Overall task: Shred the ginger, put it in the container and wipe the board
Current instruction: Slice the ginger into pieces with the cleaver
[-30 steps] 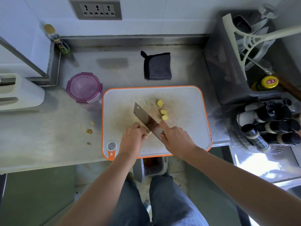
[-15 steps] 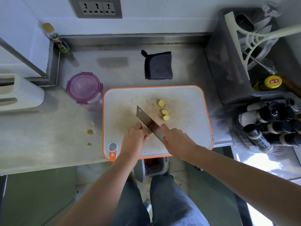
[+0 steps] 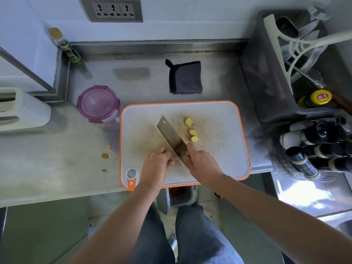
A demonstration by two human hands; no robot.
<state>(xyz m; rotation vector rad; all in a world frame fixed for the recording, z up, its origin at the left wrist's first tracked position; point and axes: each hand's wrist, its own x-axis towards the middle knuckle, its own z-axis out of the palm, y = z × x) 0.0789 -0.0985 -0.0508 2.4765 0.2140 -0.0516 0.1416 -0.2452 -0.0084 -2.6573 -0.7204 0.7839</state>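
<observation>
On the board [image 3: 221,161], ginger slices [image 3: 192,132] lie beyond the right hand [image 3: 202,163] gripping the cleaver [image 3: 169,132]; left hand [image 3: 157,165] curled, hold unclear.

Orange-rimmed white board [image 3: 224,164], purple-lidded container [image 3: 98,105]

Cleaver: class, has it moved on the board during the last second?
Yes, slightly: the tip of the cleaver has shifted towards the ginger slices and the far edge of the cutting board.

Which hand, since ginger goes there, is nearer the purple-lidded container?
Left. The left hand is over the board, right of the container; the right hand grips the knife farther right.
</observation>
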